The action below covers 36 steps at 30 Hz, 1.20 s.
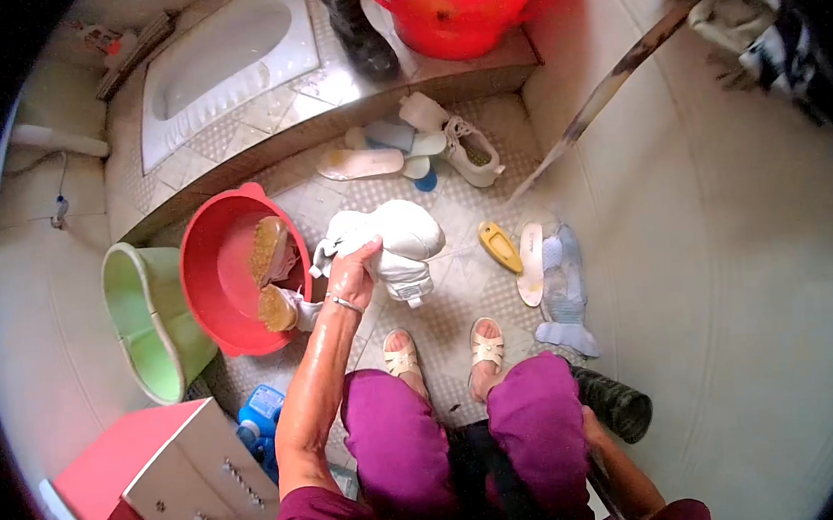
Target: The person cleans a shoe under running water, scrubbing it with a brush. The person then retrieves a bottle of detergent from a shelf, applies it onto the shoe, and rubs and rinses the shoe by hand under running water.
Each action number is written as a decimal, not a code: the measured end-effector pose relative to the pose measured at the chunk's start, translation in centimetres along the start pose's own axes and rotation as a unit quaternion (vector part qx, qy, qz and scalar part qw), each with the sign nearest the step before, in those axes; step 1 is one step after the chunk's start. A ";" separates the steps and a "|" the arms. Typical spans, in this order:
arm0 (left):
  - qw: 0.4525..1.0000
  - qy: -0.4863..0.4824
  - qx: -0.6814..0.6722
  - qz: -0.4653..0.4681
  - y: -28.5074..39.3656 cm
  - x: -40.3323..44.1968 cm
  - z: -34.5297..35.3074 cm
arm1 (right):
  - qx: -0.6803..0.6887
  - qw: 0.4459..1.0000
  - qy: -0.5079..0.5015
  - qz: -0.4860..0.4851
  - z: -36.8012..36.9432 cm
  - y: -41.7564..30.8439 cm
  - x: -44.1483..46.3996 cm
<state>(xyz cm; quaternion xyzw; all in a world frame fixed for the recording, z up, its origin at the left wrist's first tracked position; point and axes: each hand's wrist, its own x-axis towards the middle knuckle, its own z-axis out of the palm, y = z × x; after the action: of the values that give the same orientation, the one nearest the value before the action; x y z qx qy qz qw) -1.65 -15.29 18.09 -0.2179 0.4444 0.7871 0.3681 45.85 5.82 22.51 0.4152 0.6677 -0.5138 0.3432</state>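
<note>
My left hand [352,274] is closed on a white sneaker [400,237], holding it above the tiled floor in front of my knees. Whether a second shoe is bunched with it, I cannot tell. The forearm looks wet. Left of that hand, a red basin [219,274] holds shoes with tan soles [269,251]. My right hand [594,429] is low beside my right knee, its fingers mostly hidden, near a dark patterned cylindrical thing [615,401]. On the floor to the right lie a yellow oval brush-like thing [500,246], a pale insole [530,264] and a whitish-blue mesh piece [564,293].
Beyond, another white shoe [472,150] and several insoles [361,163] lie below a raised step with a squat toilet [228,56], dark boot [362,37] and red bucket [467,10]. A green bucket [155,322], blue bottle [263,406] and cabinet [200,483] stand left. A stick [608,92] leans right.
</note>
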 end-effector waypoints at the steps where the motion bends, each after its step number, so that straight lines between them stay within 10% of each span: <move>1: 1.000 0.009 0.002 -0.004 1.1 -1.1 0.7 | -0.009 1.000 0.010 -0.017 -0.5 1.2 -0.4; 10: 0.994 0.046 -0.097 0.028 11.4 -11.8 6.4 | -0.053 0.981 0.065 -0.173 -8.7 -6.8 -9.8; 14: 0.987 0.038 -0.150 0.032 16.7 -15.9 4.1 | 0.099 0.989 0.054 -0.097 -10.1 -12.3 -14.1; 21: 0.975 0.138 -0.167 0.057 23.6 -23.7 5.7 | -0.079 0.977 0.057 -0.187 -11.9 -16.9 -15.7; 36: 0.947 0.029 -0.321 -0.012 32.2 -15.5 0.5 | -0.295 0.906 0.097 -0.288 -13.2 -47.3 -11.1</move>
<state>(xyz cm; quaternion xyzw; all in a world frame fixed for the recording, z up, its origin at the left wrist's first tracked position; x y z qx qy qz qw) -16.77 -31.57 46.10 -0.3525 0.1760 0.8770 0.2749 7.16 10.37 54.46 0.1325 0.9094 -0.3268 0.2207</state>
